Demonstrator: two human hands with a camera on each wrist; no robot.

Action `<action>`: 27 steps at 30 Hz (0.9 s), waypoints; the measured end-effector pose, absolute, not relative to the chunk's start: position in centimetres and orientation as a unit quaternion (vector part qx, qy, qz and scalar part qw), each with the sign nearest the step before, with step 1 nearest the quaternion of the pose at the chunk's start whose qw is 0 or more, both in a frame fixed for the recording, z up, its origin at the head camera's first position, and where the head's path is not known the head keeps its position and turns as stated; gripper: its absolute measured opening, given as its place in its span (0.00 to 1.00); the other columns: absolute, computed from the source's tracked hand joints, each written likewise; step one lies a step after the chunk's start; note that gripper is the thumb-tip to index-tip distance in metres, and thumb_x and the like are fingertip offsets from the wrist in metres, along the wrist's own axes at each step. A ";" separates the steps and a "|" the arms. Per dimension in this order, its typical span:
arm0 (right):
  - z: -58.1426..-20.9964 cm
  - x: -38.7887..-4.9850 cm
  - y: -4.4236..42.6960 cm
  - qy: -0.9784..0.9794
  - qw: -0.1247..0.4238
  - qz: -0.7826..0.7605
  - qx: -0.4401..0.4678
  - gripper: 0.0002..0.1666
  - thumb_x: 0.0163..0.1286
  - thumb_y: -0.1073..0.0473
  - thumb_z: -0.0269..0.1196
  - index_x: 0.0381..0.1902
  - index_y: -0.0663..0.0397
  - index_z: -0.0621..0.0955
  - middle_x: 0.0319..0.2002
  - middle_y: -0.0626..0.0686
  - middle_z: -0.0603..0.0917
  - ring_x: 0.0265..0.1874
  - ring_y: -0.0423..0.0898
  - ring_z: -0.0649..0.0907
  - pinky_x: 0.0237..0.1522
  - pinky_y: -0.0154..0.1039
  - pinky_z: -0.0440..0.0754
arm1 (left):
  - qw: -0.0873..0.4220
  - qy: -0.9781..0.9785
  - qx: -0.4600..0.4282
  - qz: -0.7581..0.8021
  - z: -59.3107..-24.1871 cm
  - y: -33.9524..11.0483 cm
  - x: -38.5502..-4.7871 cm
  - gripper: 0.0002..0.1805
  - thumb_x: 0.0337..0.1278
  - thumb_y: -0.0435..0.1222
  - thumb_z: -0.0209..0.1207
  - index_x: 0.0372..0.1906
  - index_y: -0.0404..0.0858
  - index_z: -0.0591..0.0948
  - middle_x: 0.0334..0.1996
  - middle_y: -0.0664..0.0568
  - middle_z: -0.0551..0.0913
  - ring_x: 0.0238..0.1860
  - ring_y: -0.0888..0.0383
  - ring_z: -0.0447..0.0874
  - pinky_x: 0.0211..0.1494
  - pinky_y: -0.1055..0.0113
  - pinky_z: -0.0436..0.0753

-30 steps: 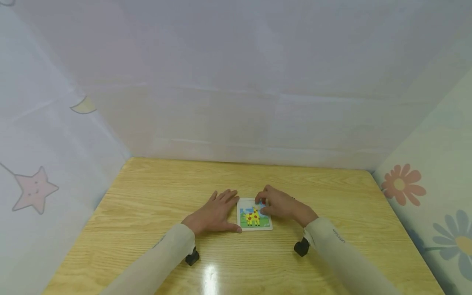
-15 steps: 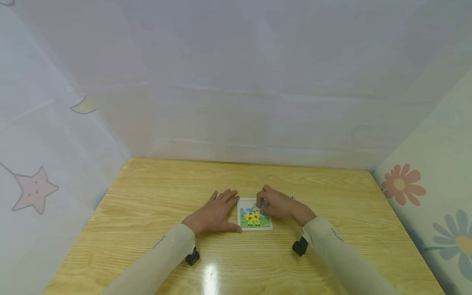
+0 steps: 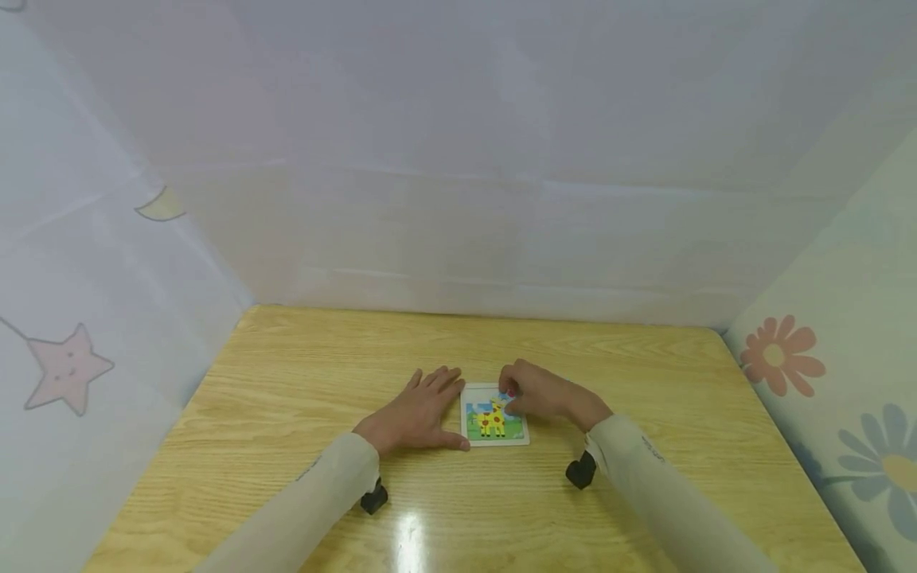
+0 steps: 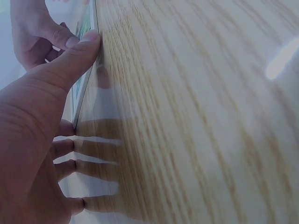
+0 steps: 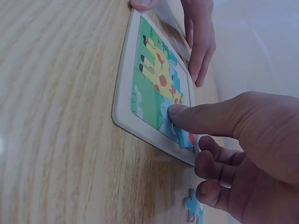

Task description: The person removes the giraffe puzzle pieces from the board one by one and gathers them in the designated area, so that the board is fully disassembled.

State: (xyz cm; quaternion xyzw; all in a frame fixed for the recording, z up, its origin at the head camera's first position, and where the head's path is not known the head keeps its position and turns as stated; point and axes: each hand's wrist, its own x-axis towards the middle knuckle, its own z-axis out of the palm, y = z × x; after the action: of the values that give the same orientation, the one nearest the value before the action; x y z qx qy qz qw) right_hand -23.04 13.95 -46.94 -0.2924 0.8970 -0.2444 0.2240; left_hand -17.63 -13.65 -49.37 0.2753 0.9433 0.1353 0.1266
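A jigsaw puzzle [image 3: 493, 430] with a yellow giraffe on green and blue lies in a white frame tray [image 3: 528, 440]. My left hand [image 3: 419, 418] rests at the tray's left side, fingers spread, its thumb [image 4: 86, 46] against the near left corner. Over the top right of the picture is my right hand [image 3: 544, 391], fingers curled. In the right wrist view it pinches a blue puzzle piece [image 5: 186, 140] with a red patch, set tilted at the picture's edge. The thumb [image 5: 187, 116] touches the picture there; the index fingertip is partly hidden.
A loose blue puzzle piece [image 5: 193, 205] lies on the wooden table [image 3: 322, 350] to the right of the tray, below the right fingers. White cloth walls [image 3: 458, 199] stand at the back and both sides.
My right hand has shifted slightly left, turning a little over the tray's top right. The piece's red patch, hidden half a second ago, shows again. My left hand has stayed still.
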 end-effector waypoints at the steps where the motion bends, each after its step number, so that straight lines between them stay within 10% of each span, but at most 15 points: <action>1: -46.9 -23.1 14.0 0.897 0.222 -0.247 -0.291 0.14 0.72 0.61 0.73 0.51 0.55 0.82 0.48 0.53 0.80 0.45 0.46 0.78 0.52 0.45 0.82 | 0.127 0.943 0.276 0.136 -49.4 -13.6 -17.6 0.61 0.59 0.73 0.63 0.86 0.40 0.59 0.88 0.46 0.53 0.89 0.42 0.48 0.89 0.34 0.49; 10: -47.3 -23.5 15.4 0.889 0.207 -0.311 -0.263 0.04 0.78 0.60 0.66 0.46 0.50 0.81 0.39 0.47 0.84 0.36 0.44 0.78 0.37 0.37 0.79 | 0.131 0.943 0.275 0.137 -49.3 -13.6 -17.7 0.62 0.58 0.73 0.64 0.86 0.39 0.59 0.88 0.46 0.52 0.89 0.42 0.48 0.89 0.34 0.49; 27: -46.8 -24.7 24.3 0.902 0.163 -0.340 -0.211 0.05 0.80 0.63 0.63 0.47 0.60 0.81 0.44 0.57 0.85 0.39 0.46 0.81 0.41 0.37 0.81 | 0.133 0.942 0.278 0.134 -49.0 -13.6 -17.7 0.60 0.60 0.71 0.63 0.86 0.39 0.59 0.88 0.45 0.53 0.89 0.41 0.48 0.89 0.33 0.49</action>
State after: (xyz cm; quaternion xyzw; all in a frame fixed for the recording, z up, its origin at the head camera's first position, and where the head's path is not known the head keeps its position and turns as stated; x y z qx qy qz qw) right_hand -24.74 24.27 -46.75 -0.2108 0.9017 -0.3404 0.1631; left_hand -17.65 -13.57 -49.00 0.2784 0.9417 0.1340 0.1332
